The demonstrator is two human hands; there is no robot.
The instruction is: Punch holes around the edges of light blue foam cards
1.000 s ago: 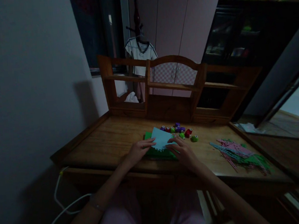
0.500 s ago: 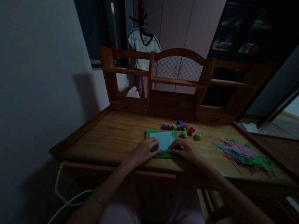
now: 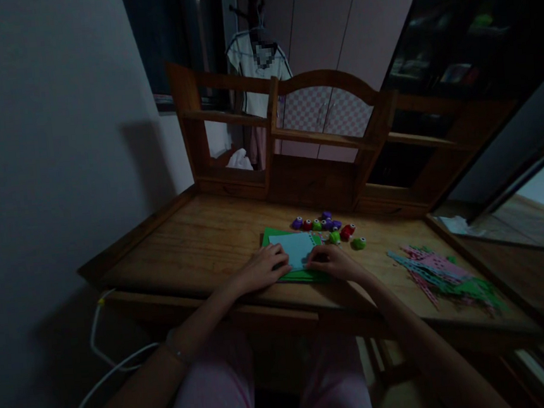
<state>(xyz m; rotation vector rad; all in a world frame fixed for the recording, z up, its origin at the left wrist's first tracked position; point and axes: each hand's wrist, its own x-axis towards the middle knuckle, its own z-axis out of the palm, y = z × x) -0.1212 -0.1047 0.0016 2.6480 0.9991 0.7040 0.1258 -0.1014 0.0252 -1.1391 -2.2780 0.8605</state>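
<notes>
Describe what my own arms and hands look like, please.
Your left hand and right hand wear no gloves. No sleeve shows on the left forearm or right forearm. A thin bracelet circles the left forearm. It's too dim to tell whether the fingers carry rings.

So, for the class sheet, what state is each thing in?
Green paper, lying flat
Blue paper, flat atop the green
Left hand, resting on the blue paper
Right hand, curled at the blue paper
Small eyed gadgets, loosely clustered
Paper strips, heaped loosely
Shirt, hanging
Checked doors, shut
</notes>
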